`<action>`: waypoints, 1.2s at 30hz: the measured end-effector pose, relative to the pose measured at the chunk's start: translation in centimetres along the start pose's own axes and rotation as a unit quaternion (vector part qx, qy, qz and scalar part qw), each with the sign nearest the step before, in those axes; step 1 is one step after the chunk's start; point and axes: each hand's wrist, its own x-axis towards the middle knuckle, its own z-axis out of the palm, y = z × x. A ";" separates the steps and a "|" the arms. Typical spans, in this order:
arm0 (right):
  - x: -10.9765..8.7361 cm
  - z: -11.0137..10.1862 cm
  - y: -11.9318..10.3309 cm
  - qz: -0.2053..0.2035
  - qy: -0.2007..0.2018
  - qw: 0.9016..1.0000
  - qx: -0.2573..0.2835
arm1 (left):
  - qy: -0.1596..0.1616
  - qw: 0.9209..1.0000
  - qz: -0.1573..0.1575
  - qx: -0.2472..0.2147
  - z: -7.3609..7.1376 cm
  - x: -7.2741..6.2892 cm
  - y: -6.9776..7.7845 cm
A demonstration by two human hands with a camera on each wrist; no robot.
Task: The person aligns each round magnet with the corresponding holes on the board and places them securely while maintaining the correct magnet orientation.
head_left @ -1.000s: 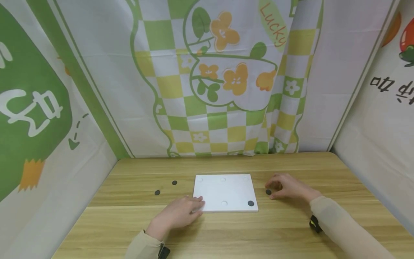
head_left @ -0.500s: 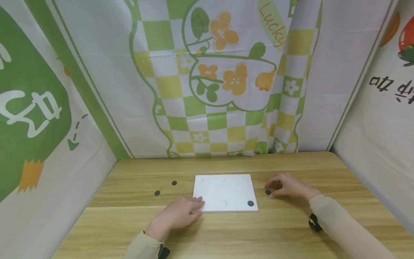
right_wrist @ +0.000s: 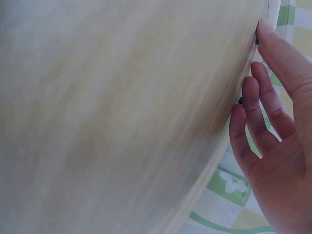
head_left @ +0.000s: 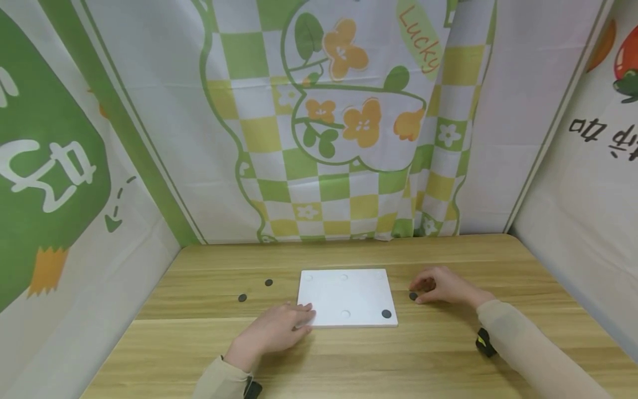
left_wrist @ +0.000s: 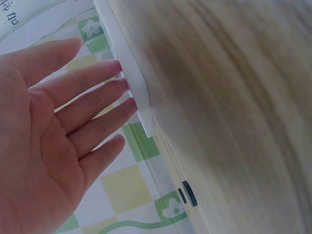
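Observation:
A white rectangular board [head_left: 344,293] with shallow round recesses lies on the table. One black disc [head_left: 386,314] sits at its near right corner. My left hand [head_left: 276,327] rests its fingertips on the board's near left corner; in the left wrist view the fingers [left_wrist: 97,97] are spread. To the right of the board, my right hand [head_left: 443,287] is lowered over the table, thumb and index finger either side of another black disc [head_left: 413,296]. In the right wrist view, the thumb is right at that disc [right_wrist: 257,40], and a second dark piece [right_wrist: 240,100] shows behind the fingers.
Two more black discs, one nearer [head_left: 242,297] and one farther [head_left: 269,282], lie left of the board on the wooden table [head_left: 349,366]. A green-checked patterned curtain [head_left: 334,188] hangs behind the table's back edge, with printed cloth on both sides.

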 end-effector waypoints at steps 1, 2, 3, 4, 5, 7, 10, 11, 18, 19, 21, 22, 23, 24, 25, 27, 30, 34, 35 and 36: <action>0.0 0.0 0.1 -0.001 0.001 1.000 -0.002 | 0.000 1.000 -0.001 0.000 0.0 0.0 0.0; 0.0 0.0 0.1 -0.001 0.001 1.000 -0.002 | 0.000 1.000 -0.001 -0.001 0.0 0.0 0.0; 0.1 0.0 0.1 -0.001 0.001 1.000 -0.003 | 0.000 1.000 -0.001 0.000 0.0 0.0 0.0; 0.0 0.0 0.1 -0.001 0.000 1.000 -0.003 | 0.000 1.000 0.000 0.000 0.0 0.0 0.0; 0.0 0.0 0.1 0.000 0.000 1.000 -0.003 | 0.001 1.000 0.000 0.001 0.0 0.0 0.0; 0.0 0.0 0.0 0.002 -0.002 1.000 -0.001 | 0.001 1.000 0.001 0.002 0.1 0.0 -0.1; 0.0 0.0 -0.3 0.005 -0.003 1.000 0.001 | 0.001 1.000 0.002 0.003 0.1 0.0 -0.1; 0.1 -0.1 -0.4 0.005 -0.002 1.000 0.002 | 0.001 1.000 0.002 0.002 0.1 0.0 -0.1; 0.1 -0.2 -0.7 -0.003 0.005 1.000 0.004 | 0.003 1.000 0.003 0.006 0.2 0.0 -0.1; 0.2 -0.2 -0.7 -0.005 0.006 1.000 0.003 | 0.003 1.000 0.003 0.007 0.2 0.0 -0.1; 0.2 -0.1 -0.7 0.000 0.007 1.000 0.001 | 0.003 1.000 0.003 0.007 0.2 0.0 -0.1; 0.3 -0.1 -0.7 0.000 0.008 1.000 -0.002 | 0.003 1.000 0.003 0.006 0.1 0.0 -0.1; 0.3 -0.1 -0.7 0.001 0.008 1.000 -0.003 | 0.003 1.000 0.003 0.006 0.1 0.0 -0.1; 0.4 0.0 -0.6 0.002 0.009 1.000 -0.008 | 0.003 1.000 0.003 0.004 0.1 0.1 -0.1; 0.4 0.0 -0.6 0.000 0.010 1.000 -0.011 | 0.003 1.000 0.004 0.004 0.1 0.1 -0.1; 0.5 0.0 -0.6 -0.001 0.009 1.000 -0.018 | 0.001 1.000 0.005 0.001 0.0 0.1 -0.1; 0.5 0.0 -0.7 -0.004 0.009 1.000 -0.026 | -0.003 1.000 0.006 -0.002 0.0 0.1 -0.2; 0.6 0.0 -0.8 0.004 0.008 0.999 -0.038 | -0.006 1.000 0.008 -0.001 0.1 0.1 -0.2; 0.6 -0.1 -0.9 0.006 0.008 0.999 -0.040 | -0.006 1.000 0.007 -0.001 0.1 0.1 -0.2; 0.7 -0.1 -0.9 0.008 0.007 0.999 -0.043 | -0.006 1.000 0.006 0.000 0.1 0.1 -0.2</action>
